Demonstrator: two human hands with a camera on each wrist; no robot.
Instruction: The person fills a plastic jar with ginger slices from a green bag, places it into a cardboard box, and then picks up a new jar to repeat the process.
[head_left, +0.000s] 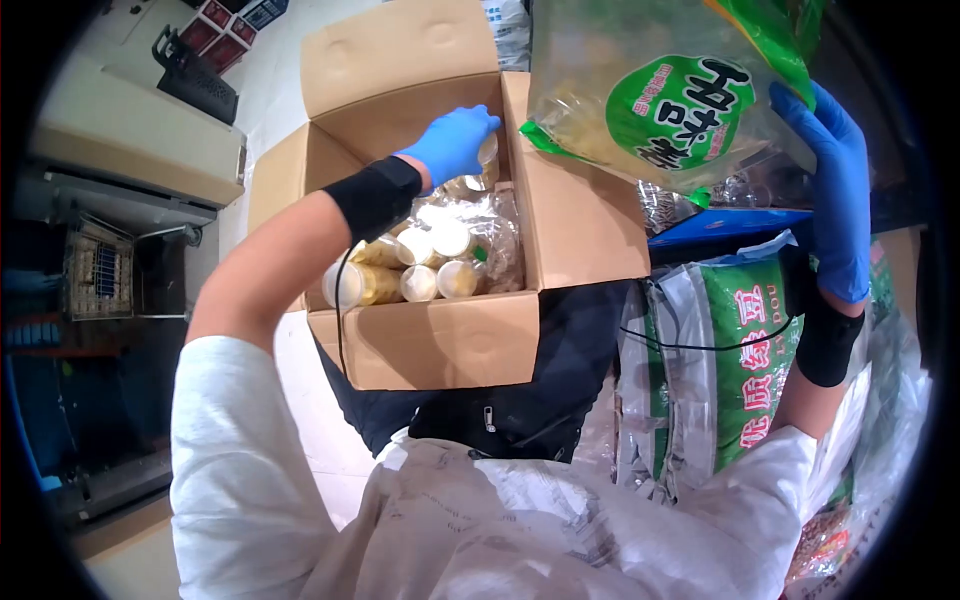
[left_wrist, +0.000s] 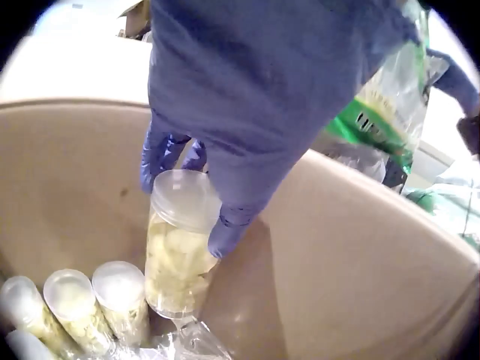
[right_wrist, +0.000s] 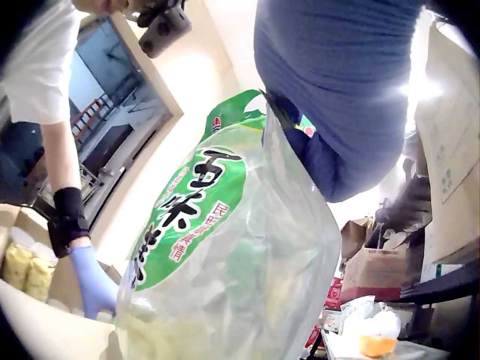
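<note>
My left hand (head_left: 450,145), in a blue glove, grasps a clear round plastic jar with a translucent lid and pale yellow contents (left_wrist: 180,259), thumb on one side and fingers on the other; in the head view this sits at upper centre, inside the open brown cardboard box (head_left: 425,345). My right hand (head_left: 840,180), also blue-gloved, grips the edge of a large clear plastic bag with green trim and a green oval label (head_left: 680,110), which fills the upper right of the frame. A black fabric wristband (head_left: 375,200) wraps my left wrist, below a short white sleeve (head_left: 240,430). In the lower part of the box, more lidded jars of the same kind (head_left: 375,285) lie close together, with crinkled clear plastic beside them (head_left: 500,230) at the box's right wall. A green and silver sack with pink lettering (head_left: 745,350) stands at right, below the bag. A wire shopping cart (head_left: 100,270) shows at the left of the frame.
</note>
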